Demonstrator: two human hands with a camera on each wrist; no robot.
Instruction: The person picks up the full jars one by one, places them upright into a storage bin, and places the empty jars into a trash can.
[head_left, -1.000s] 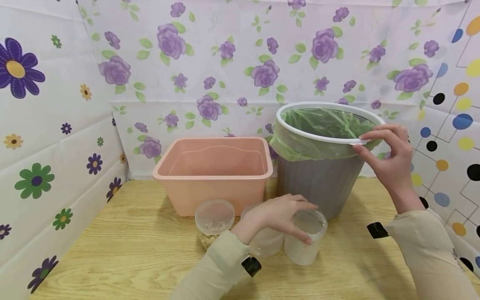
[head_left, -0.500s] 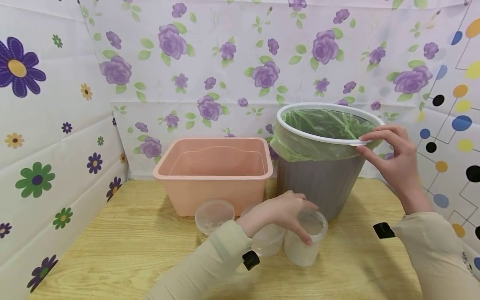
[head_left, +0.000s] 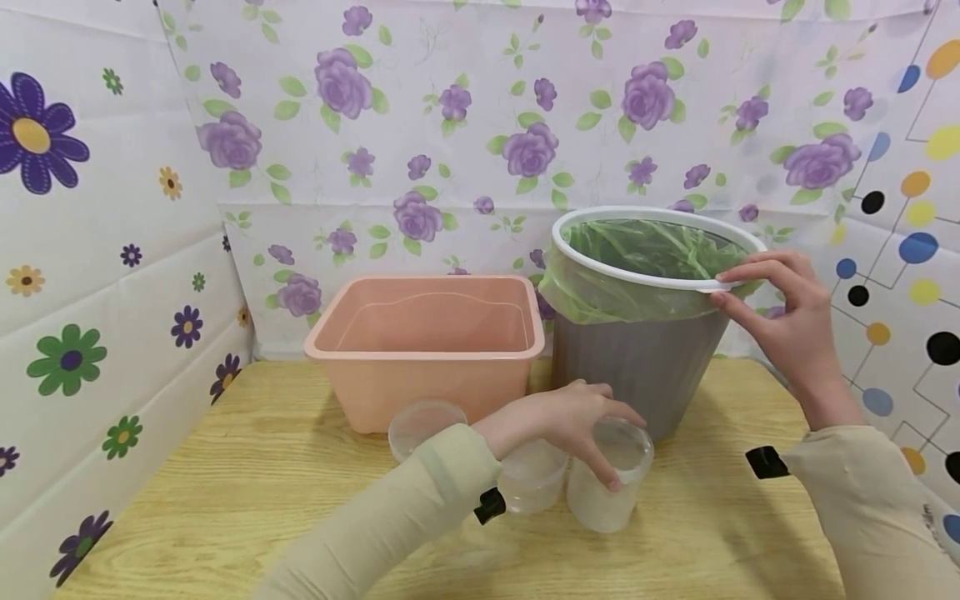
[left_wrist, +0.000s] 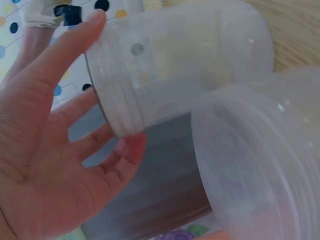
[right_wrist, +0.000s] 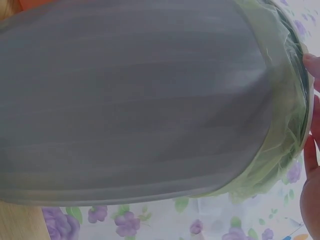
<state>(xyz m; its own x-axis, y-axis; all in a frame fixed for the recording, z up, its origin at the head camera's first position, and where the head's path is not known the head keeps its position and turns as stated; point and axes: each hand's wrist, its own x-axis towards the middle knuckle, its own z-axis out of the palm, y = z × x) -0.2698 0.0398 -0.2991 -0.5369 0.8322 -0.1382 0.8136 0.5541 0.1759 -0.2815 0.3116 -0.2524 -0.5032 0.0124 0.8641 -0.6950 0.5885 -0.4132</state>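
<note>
My left hand holds a clear plastic jar by its mouth, thumb on the near side and fingers on the far side. The left wrist view shows the thumb and fingertips at the ridged rim of this jar. At the upper right, my right hand pinches the white rim of a grey trash can between thumb and fingers. A green bag lines the can and folds over its outside. Another clear jar stands left of the held one, partly behind my left wrist.
A pink plastic basin stands left of the trash can. Before it is a third round clear container, mostly covered by my left sleeve. Flowered cloth hangs behind the wooden table, with patterned sheets on both sides.
My left forearm has swung lower and leftward, covering more of the left container, whose tan pieces showed earlier. My right wrist has shifted slightly right. Both hands keep their holds; jar and can stay put.
</note>
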